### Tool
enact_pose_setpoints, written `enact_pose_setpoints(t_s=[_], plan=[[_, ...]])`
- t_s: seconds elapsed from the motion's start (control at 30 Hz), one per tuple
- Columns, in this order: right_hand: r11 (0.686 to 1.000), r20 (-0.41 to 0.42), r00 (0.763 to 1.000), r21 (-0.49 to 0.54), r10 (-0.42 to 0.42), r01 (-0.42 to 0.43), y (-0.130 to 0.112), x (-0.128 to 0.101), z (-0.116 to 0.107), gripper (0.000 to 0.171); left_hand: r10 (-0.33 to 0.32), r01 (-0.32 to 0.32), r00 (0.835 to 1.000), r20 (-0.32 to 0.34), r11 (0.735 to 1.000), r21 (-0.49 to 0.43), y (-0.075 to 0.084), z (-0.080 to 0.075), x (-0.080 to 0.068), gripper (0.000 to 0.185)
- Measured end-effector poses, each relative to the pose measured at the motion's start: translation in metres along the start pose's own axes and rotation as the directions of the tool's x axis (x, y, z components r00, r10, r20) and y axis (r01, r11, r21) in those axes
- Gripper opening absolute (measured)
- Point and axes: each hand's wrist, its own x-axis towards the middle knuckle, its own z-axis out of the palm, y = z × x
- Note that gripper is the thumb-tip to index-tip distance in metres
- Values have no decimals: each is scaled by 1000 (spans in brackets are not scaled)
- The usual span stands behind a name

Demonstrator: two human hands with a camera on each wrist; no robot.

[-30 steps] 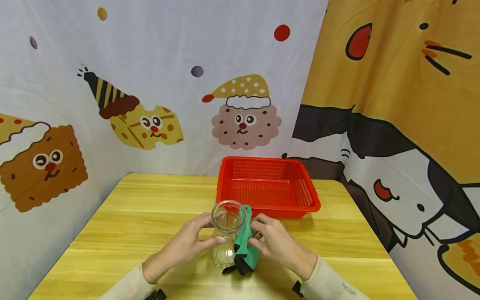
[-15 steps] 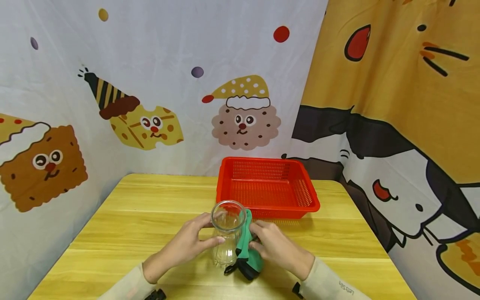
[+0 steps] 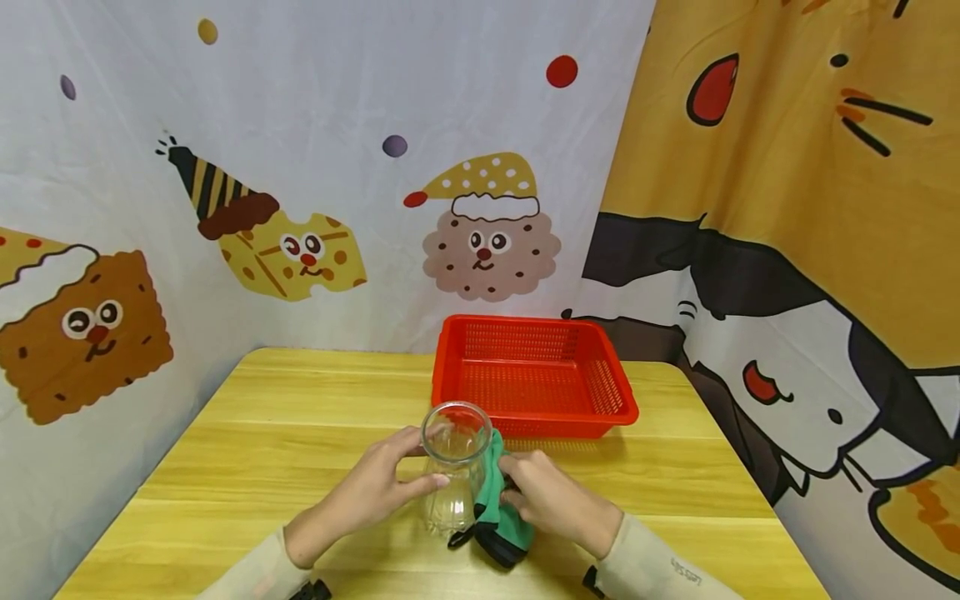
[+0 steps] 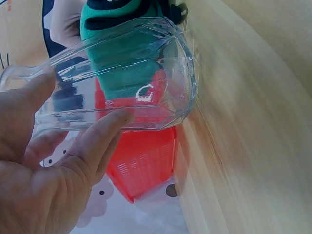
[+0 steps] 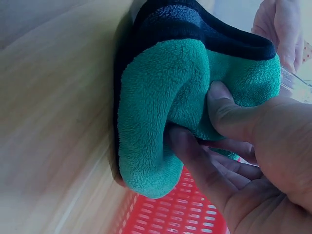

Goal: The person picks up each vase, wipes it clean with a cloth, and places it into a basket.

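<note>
A clear glass jar [image 3: 457,504] with a wide round rim stands upright near the front of the table, its lower walls faceted. My left hand [image 3: 382,479] grips it from the left, thumb on the near side and fingers around the far side. To the right of the jar, my right hand [image 3: 558,497] pinches a folded green terry cloth [image 5: 146,107] with black edging between thumb and fingers. The cloth lies up against the jar's right side, its lower folds close over the tabletop. Through the glass [image 4: 131,73], the green shows in the left wrist view.
A red perforated plastic basket [image 3: 536,422] sits behind the hands, toward the table's back right. The yellow wood-grain table [image 3: 300,400] meets a cartoon-printed curtain [image 3: 375,250] at its back and sides.
My right hand has slid slightly toward me with the cloth, whose top has dropped and whose lower end has shifted right. The left hand and the jar have stayed in place.
</note>
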Motion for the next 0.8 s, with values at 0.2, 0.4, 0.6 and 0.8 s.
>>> enact_pose_setpoints(t_s=[0.2,0.4,0.6,0.8], plan=[[999,12,1000,41,19,-20,4,1,3,23,-1,1,1000,-5,1000,-4,0,0,-1,58],[998,18,999,57,29,-30,7,0,5,24,6,-6,1000,-3,1000,-2,1,0,-1,60],[996,7,999,80,44,-45,8,-1,6,22,-9,9,1000,-5,1000,6,2,0,-1,63],[987,-11,997,140,76,-73,9,-3,7,21,-11,11,1000,-3,1000,-5,2,1,-1,61]])
